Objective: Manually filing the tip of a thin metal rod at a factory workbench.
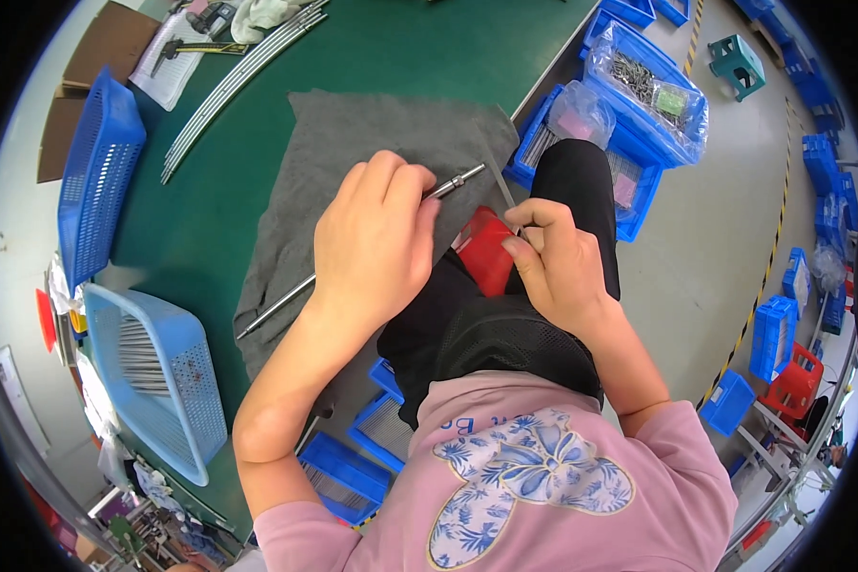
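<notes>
The person's left hand (377, 229) was closed, back up, fingers (383, 174) curled, the left forearm (310, 357) slanting far and right from a bent elbow (259, 434). The right hand (555, 255) pinched; its forearm (627, 360) slanted far and left.

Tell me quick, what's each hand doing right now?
Left hand: closed around a metal rod.
Right hand: closed, pinching a thin strip.

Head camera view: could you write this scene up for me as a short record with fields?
Left hand: curled around a slim silver metal rod
Right hand: pinching a thin pale strip
Beneath the rod: dark grey cloth sheet on a green tabletop
At left: light blue perforated plastic basket holding thin grey rods
</notes>
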### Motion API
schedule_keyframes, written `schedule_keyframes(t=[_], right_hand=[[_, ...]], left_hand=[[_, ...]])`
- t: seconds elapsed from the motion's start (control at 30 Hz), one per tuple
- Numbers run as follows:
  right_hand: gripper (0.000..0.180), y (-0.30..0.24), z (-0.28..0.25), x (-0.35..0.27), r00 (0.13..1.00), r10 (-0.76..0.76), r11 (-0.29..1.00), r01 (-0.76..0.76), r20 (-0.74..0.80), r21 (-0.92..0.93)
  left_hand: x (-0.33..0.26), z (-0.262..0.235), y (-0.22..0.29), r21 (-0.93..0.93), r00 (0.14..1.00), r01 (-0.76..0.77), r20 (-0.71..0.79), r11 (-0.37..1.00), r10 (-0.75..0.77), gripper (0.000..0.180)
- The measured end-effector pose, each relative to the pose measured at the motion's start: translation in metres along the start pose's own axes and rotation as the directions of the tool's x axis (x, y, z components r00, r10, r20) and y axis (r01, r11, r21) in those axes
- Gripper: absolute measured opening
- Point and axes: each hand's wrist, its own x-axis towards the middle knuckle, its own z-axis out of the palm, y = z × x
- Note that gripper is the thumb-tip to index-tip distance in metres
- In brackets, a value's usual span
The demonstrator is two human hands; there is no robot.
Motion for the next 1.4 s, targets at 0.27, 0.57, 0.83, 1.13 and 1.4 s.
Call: schedule_keyframes(t=[0.27, 0.57, 0.83, 1.13, 1.4], right_hand=[[0.048, 0.001, 0.002, 0.001, 0.997, 0.068, 0.997, -0.067, -0.022, 0.038], [0.049, 0.01, 0.023, -0.015, 0.972, -0.19, 0.972, 0.166, -0.14, -0.166], [0.047, 0.016, 0.028, -0.016, 0.942, -0.279, 0.946, 0.237, -0.186, -0.222], [0.047, 0.015, 0.024, -0.022, 0.953, -0.265, 0.935, 0.216, -0.148, -0.28], [0.052, 0.014, 0.029, -0.016, 0.941, -0.277, 0.929, 0.21, -0.195, -0.305]], left_hand=[[0.002, 0.009, 0.003, -0.149, 1.0, 0.025, -0.001, 0.989, -0.025, 0.011], [0.0, 0.018, -0.001, -0.112, 0.989, -0.069, -0.141, 0.991, 0.052, 0.014], [0.001, 0.019, -0.003, -0.163, 0.984, -0.088, -0.165, 0.983, 0.061, 0.015], [0.002, 0.022, -0.005, -0.284, 0.99, -0.056, -0.14, 0.957, 0.016, 0.015], [0.004, 0.021, -0.007, -0.31, 0.988, -0.052, -0.154, 0.949, 0.003, 0.014]])
